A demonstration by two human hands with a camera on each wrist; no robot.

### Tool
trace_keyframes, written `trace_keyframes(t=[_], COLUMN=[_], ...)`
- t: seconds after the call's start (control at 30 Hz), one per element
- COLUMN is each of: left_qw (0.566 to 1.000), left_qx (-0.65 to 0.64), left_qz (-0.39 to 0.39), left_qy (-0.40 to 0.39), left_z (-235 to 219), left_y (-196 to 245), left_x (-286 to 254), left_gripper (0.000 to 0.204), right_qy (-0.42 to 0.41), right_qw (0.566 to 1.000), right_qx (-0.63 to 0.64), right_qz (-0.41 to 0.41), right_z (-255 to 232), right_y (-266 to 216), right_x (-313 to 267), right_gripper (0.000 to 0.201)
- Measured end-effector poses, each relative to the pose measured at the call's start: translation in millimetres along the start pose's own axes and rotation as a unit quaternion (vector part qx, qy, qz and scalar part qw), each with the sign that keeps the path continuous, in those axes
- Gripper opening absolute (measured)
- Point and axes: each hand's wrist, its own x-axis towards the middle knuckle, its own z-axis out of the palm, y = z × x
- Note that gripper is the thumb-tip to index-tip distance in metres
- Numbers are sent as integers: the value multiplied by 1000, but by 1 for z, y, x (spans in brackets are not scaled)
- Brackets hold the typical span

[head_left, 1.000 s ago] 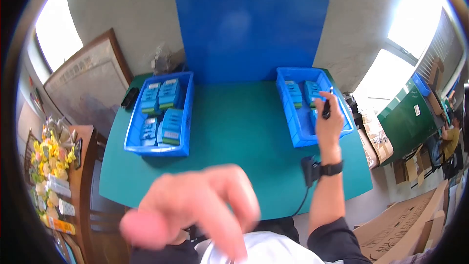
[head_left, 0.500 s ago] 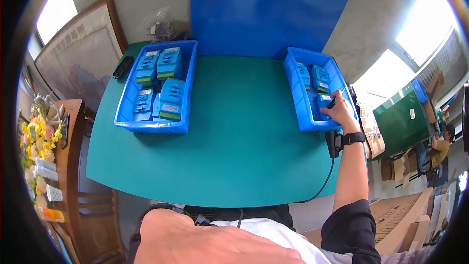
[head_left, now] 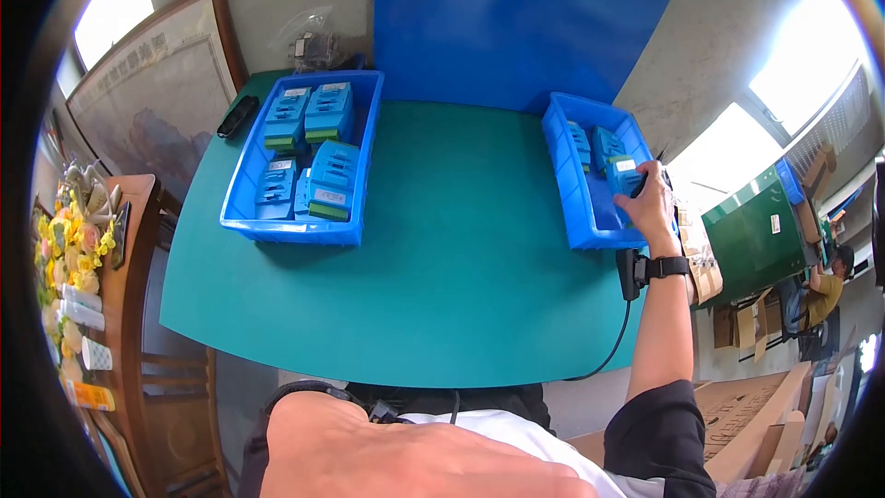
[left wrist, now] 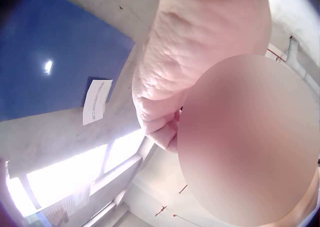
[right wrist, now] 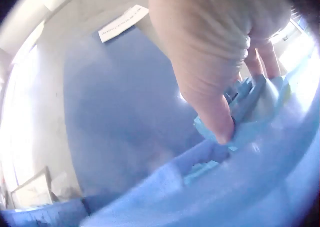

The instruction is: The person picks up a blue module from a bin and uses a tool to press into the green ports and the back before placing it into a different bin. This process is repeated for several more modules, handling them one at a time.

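My right hand [head_left: 653, 207] reaches into the right blue bin [head_left: 579, 212]. Its thumb and fingers grip a light-blue slotted plastic block [head_left: 623, 177] that has a white label. In the right wrist view, the thumb [right wrist: 220, 119] presses one side of the block [right wrist: 250, 99] while the other fingers stand on its far side. Two similar blocks [head_left: 607, 144] lie farther back in that bin. My left hand [head_left: 415, 447] is raised close under the head camera; the left wrist view shows the hand [left wrist: 175, 72] beside a blurred round area, its fingertips hidden.
Another blue bin [head_left: 293, 232] stands at the table's left, with several blue blocks [head_left: 334, 171] with green bases. The green table [head_left: 442, 295] lies between the bins. A black object [head_left: 239, 117] is at its left edge, and a cable [head_left: 618, 346] runs from the right wrist camera.
My right hand has lowered into the right bin and taken hold of a block, which now sits tilted. My left hand has moved from over the table edge toward the head camera. The view has shifted.
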Motion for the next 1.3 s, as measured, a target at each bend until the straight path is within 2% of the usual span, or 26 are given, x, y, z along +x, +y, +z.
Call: trace_keyframes(t=[0.07, 0.13, 0.17, 0.2, 0.23, 0.27, 0.33, 0.4, 0.47, 0.53, 0.57, 0.6, 0.67, 0.77, 0.87, 0.9, 1.0, 1.03, 1.13, 1.17, 1.2, 1.27, 1.3], left_qw=[1000, 998, 993, 990, 986, 988, 995, 997, 983, 967, 941, 906, 833, 830, 864, 850, 889, 897, 895, 900, 898, 893, 895], left_qx=[-12, -16, -15, -13, -10, -7, 24, 78, 134, 159, 222, 282, 312, 220, 218, 271, 110, 49, -3, -29, -46, -80, -76], left_qz=[-17, 42, 108, 136, 164, 155, 92, -19, -125, -145, -145, -141, -210, -292, -331, -342, -324, -275, -208, -191, -185, -175, -171], left_qy=[-24, -46, -54, -45, -36, -13, 9, 4, -10, 137, 211, 283, 405, 420, 312, 294, 304, 342, 394, 392, 398, 407, 405], left_z=[-5, -11, -14, -13, -13, -9, -11, -38, -72, -128, -160, -190, -233, -251, -250, -253, -268, -260, -263, -265, -266, -267, -268], left_y=[2, -3, -14, -19, -24, -25, -22, -1, 14, 8, 2, -4, -14, -23, -26, -29, -24, -23, -23, -23, -23, -24, -25], left_x=[5, 10, 12, 12, 12, 9, 9, 16, 24, 25, 20, 15, 0, -13, -10, -13, -15, -11, -14, -15, -15, -15, -15], left_gripper=[66, 64, 63, 61, 59, 56, 52, 51, 51, 49, 48, 48, 52, 58, 66, 65, 58, 51, 48, 47, 46, 46, 46], right_qy=[53, 97, 132, 115, 96, 78, -13, -111, -154, -213, -218, -219, -219, -204, -196, -184, -100, -20, 15, -2, -34, -94, -113], right_qw=[997, 983, 974, 947, 906, 851, 711, 600, 486, 395, 378, 398, 439, 506, 642, 685, 670, 708, 727, 707, 679, 573, 540], right_qx=[56, 147, 184, 300, 412, 518, 703, 792, 860, 893, 899, 889, 868, 832, 737, 702, 735, 703, 685, 707, 733, 814, 834], right_qz=[21, 45, 9, -6, -22, -38, -11, -6, -4, 35, 47, 56, 79, 101, 85, 60, -15, -57, -48, 0, 25, 3, 4], right_z=[-11, -25, -29, -31, -32, -31, -22, -9, 13, 30, 42, 49, 59, 73, 81, 84, 81, 76, 71, 63, 60, 65, 62], right_y=[-17, -39, -48, -57, -67, -75, -93, -107, -124, -134, -136, -139, -142, -143, -144, -145, -158, -164, -154, -151, -146, -133, -133], right_x=[-2, -8, -12, -17, -22, -26, -39, -50, -57, -62, -64, -65, -68, -72, -77, -79, -88, -89, -88, -89, -88, -87, -87], right_gripper=[61, 61, 58, 57, 55, 54, 51, 46, 44, 45, 47, 46, 43, 40, 46, 52, 56, 51, 37, 20, 23, 40, 42])
